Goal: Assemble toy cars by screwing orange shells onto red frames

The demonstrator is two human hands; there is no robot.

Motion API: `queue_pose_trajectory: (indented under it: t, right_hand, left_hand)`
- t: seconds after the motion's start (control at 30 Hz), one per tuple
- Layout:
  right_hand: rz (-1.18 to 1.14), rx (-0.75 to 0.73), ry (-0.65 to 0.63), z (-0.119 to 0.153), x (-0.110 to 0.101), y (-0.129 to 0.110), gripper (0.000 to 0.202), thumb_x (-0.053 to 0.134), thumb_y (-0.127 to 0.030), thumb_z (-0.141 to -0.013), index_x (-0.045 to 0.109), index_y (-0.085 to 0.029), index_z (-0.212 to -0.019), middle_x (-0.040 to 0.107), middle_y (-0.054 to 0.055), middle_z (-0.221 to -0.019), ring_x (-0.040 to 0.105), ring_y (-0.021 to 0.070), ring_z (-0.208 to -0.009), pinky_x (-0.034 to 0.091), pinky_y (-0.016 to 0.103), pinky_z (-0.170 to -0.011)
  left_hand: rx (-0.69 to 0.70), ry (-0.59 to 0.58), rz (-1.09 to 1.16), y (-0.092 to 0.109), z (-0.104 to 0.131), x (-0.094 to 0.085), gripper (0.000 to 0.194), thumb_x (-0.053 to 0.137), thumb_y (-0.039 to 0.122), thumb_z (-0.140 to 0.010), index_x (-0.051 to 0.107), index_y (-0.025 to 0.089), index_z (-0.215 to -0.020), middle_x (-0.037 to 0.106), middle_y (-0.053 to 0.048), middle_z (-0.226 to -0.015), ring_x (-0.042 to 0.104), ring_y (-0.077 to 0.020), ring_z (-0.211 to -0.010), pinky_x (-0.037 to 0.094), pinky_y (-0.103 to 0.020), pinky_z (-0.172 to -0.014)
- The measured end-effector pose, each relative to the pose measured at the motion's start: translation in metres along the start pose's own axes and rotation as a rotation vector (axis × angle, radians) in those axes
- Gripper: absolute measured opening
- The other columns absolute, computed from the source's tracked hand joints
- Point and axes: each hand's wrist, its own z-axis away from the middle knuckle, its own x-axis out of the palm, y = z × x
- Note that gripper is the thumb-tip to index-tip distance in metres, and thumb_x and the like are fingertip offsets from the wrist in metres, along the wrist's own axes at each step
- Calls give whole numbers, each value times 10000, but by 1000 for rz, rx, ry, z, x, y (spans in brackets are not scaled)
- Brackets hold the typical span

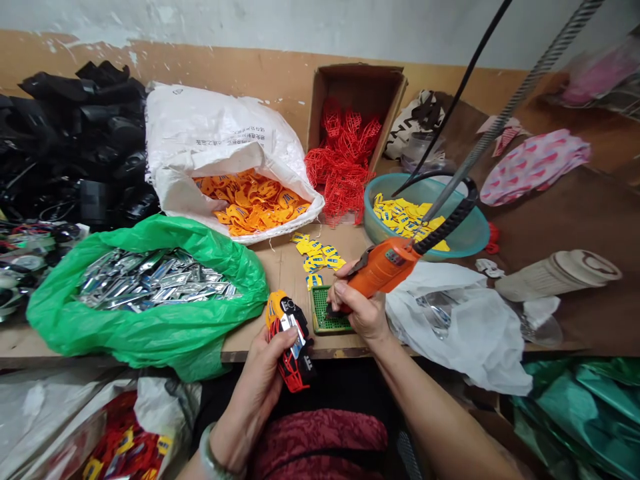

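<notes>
My left hand [264, 365] is wrapped round a toy vehicle [291, 340] with orange, black, silver and red parts, held at the table's front edge. An orange electric screwdriver [384, 267] is gripped in my right hand [363, 308], its lower end pointing down and left over a small green mesh basket [333, 324]. The basket's contents are mostly hidden by the hand and tool. Just behind it, several yellow and blue pieces [320, 255] lie on the cardboard-covered table.
A green bag [245, 267] of silver parts and a white sack [215, 120] of orange parts stand left. Behind are a cardboard box [320, 87] with red frames and a blue bowl [473, 233] of yellow pieces. A hose [515, 100] hangs over the right side.
</notes>
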Motion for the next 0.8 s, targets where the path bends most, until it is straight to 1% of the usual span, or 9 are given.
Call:
queue_pose_trajectory:
  t: [0.1, 0.2, 0.3, 0.37, 0.47, 0.57, 0.63, 0.7, 0.8]
  right_hand:
    - [13, -5, 0, 1, 0, 2, 220, 719, -317, -805, 594, -204, -947, 534, -93, -553, 533, 116, -432, 482, 291, -499]
    - [11, -9, -20, 1, 0, 3, 213, 718, -308, -811, 590, -204, -946, 538, -93, -559, 531, 113, -430, 469, 286, -492]
    - [0, -20, -29, -1, 1, -1, 204, 717, -286, -811, 589, -208, -949, 540, -96, -546, 528, 114, -427, 464, 284, -496]
    - [-23, -51, -19, -5, 3, -10, 192, 707, -273, -809, 593, -211, -952, 542, -95, -528, 522, 117, -424, 466, 287, -502]
    - [-102, -100, 5, -9, 10, -30, 183, 699, -257, -777, 593, -212, -919, 529, -94, -493, 492, 117, -399, 458, 286, -493]
    - [-180, -87, 5, -9, 22, -52, 184, 697, -261, -742, 575, -218, -874, 480, -104, -460, 459, 116, -371, 454, 289, -488]
    - [-218, -65, -14, -6, 31, -62, 186, 690, -273, -739, 567, -221, -868, 466, -106, -457, 448, 115, -364, 455, 293, -494]
    - [-249, -50, -39, -2, 38, -68, 185, 683, -278, -738, 562, -222, -867, 466, -107, -456, 438, 114, -361, 452, 296, -496]
    - [-266, -31, -81, 3, 47, -69, 179, 673, -278, -737, 565, -229, -871, 463, -109, -455, 428, 116, -364, 450, 300, -497]
  left_hand:
    - [4, -7, 8, 0, -1, 0, 374, 894, 304, -652, 682, 133, -910, 708, -16, -728, 634, -126, -585, 532, -215, -538]
    - [9, -4, 14, 0, -1, 1, 371, 888, 308, -664, 684, 135, -922, 716, -20, -743, 637, -127, -592, 533, -219, -549]
    - [6, 2, 16, 0, -1, 0, 361, 883, 307, -671, 679, 142, -919, 717, -18, -740, 639, -129, -590, 528, -221, -544]
    - [1, -3, 11, 0, -1, 0, 348, 877, 311, -680, 675, 146, -912, 715, -15, -727, 639, -134, -584, 526, -225, -536]
    - [9, -12, 9, -1, -2, -1, 332, 867, 309, -694, 673, 148, -910, 712, -11, -721, 631, -129, -570, 523, -226, -525]
    - [13, -15, 19, -2, -3, -2, 337, 866, 299, -698, 669, 149, -927, 713, -7, -735, 624, -119, -564, 518, -221, -522]
    - [5, -16, 23, -2, -4, -2, 358, 875, 301, -685, 666, 145, -929, 714, -12, -734, 639, -131, -584, 521, -226, -534]
    - [3, -14, 29, -2, -4, -1, 376, 884, 302, -670, 665, 139, -928, 716, -20, -730, 650, -143, -604, 519, -230, -542]
    - [10, -18, 46, 0, -3, 1, 377, 882, 292, -668, 668, 140, -938, 713, -16, -733, 632, -135, -589, 509, -233, -540]
